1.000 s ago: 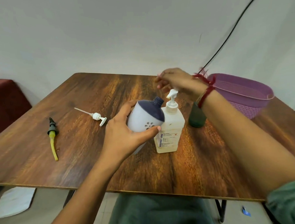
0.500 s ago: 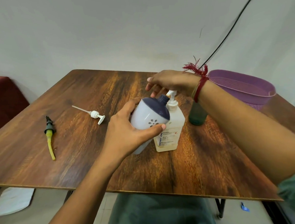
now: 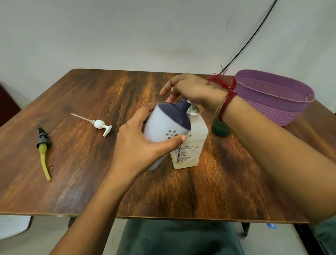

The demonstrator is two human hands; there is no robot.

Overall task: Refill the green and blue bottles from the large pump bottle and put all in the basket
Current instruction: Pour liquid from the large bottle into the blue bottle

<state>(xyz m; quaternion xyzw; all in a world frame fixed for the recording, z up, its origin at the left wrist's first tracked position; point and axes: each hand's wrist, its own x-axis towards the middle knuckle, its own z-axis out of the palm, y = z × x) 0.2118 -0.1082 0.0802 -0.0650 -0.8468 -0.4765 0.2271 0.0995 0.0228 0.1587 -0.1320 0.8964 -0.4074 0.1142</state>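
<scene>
Blue bottle (image 3: 163,127) tilted in left hand (image 3: 141,146), fingers wrapped round body, neck tucked under spout of large pump bottle (image 3: 193,145). Right hand (image 3: 190,89) covers pump head; grip beneath palm hidden, cannot tell. Green bottle (image 3: 220,129) beside right wrist, basket (image 3: 278,107) beyond. Risk: neck slips off spout mid-press, liquid onto worktop (image 3: 88,169); off-centre press tips pump bottle.

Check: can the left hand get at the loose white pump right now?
Probably not yet: the left hand grips the blue bottle. Nothing on the table lies between it and the white pump, so once freed, likely yes.
</scene>
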